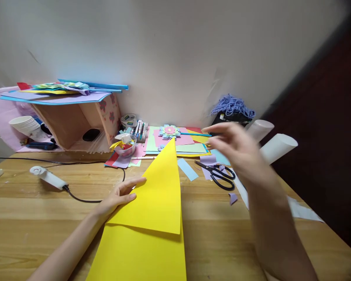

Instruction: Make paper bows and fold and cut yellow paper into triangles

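A sheet of yellow paper (155, 203) lies before me, with a corner folded over so that it rises to a point at the far end. My left hand (119, 197) grips its left edge, thumb on top of the fold. My right hand (231, 144) is raised to the right of the paper, blurred, with thumb and index finger apart and nothing visible between them. Beyond its fingertips lies a layered paper flower (169, 132) with a blue stem. Black-handled scissors (219, 173) rest on the table below and left of the right hand.
On the left, a pink box (73, 125) bears paper pieces, and a white corded tool (48, 177) lies in front. A tub of scraps (124, 144) stands near markers (140, 130). White paper rolls (279, 148) and blue yarn (232, 106) are at the right.
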Demonstrator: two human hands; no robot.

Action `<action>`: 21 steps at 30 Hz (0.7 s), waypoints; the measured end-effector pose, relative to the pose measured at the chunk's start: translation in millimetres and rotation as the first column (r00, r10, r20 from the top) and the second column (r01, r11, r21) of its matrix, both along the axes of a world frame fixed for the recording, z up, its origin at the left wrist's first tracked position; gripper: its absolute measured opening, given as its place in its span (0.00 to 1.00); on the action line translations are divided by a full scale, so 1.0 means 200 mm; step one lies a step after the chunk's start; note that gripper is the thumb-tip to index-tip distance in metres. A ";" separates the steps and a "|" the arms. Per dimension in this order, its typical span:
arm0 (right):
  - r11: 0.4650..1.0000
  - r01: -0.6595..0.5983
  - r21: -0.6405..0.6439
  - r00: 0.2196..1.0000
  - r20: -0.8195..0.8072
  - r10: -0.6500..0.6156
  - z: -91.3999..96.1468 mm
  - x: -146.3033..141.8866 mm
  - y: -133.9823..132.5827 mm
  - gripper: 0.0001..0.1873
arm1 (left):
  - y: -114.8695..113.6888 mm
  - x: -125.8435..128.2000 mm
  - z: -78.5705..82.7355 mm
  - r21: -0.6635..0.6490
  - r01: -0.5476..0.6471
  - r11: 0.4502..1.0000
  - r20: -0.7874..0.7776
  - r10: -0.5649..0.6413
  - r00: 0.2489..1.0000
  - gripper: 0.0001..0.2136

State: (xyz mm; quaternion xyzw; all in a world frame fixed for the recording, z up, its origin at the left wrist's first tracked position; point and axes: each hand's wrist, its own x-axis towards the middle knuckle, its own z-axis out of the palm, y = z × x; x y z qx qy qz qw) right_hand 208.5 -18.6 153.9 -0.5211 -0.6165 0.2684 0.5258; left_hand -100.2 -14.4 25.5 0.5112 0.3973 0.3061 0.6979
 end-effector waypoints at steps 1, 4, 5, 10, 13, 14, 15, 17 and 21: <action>0.994 -0.067 -0.083 0.998 0.007 0.068 0.00 -0.02 0.02 0.10 | -0.01 0.00 0.00 -0.011 -0.023 1.000 0.011 0.023 1.000 0.20; 0.833 -0.435 -0.341 0.896 -0.076 0.437 -0.05 -0.07 0.09 0.11 | -0.03 0.03 0.01 -0.025 -0.059 0.998 -0.001 0.059 0.998 0.18; 0.781 -0.510 -0.361 0.855 -0.110 0.507 -0.07 -0.09 0.11 0.13 | -0.04 0.05 0.02 -0.014 -0.052 0.999 -0.026 0.051 0.998 0.17; 0.809 -0.451 -0.376 0.876 -0.014 0.482 -0.13 -0.12 0.13 0.16 | 0.02 0.17 0.20 0.248 0.158 0.956 -0.244 -0.096 0.965 0.09; 0.884 -0.341 -0.321 0.906 0.140 0.400 -0.13 -0.12 0.10 0.21 | 0.09 0.30 0.35 0.395 -0.086 0.915 -0.175 0.167 0.970 0.13; 0.897 -0.322 -0.303 0.908 0.169 0.383 -0.12 -0.12 0.10 0.22 | 0.11 0.35 0.39 0.452 -0.139 0.881 -0.152 0.230 0.961 0.14; 0.905 -0.309 -0.293 0.910 0.185 0.371 -0.12 -0.13 0.09 0.22 | 0.12 0.40 0.43 0.498 -0.152 0.854 -0.145 0.255 0.956 0.14; 0.912 -0.290 -0.289 0.913 0.203 0.355 -0.12 -0.14 0.07 0.21 | 0.13 0.49 0.50 0.532 -0.107 0.840 -0.136 0.210 0.968 0.13; 0.935 -0.249 -0.251 0.917 0.251 0.311 -0.13 -0.15 0.06 0.19 | 0.14 0.58 0.53 0.567 -0.107 0.817 -0.125 0.214 0.969 0.13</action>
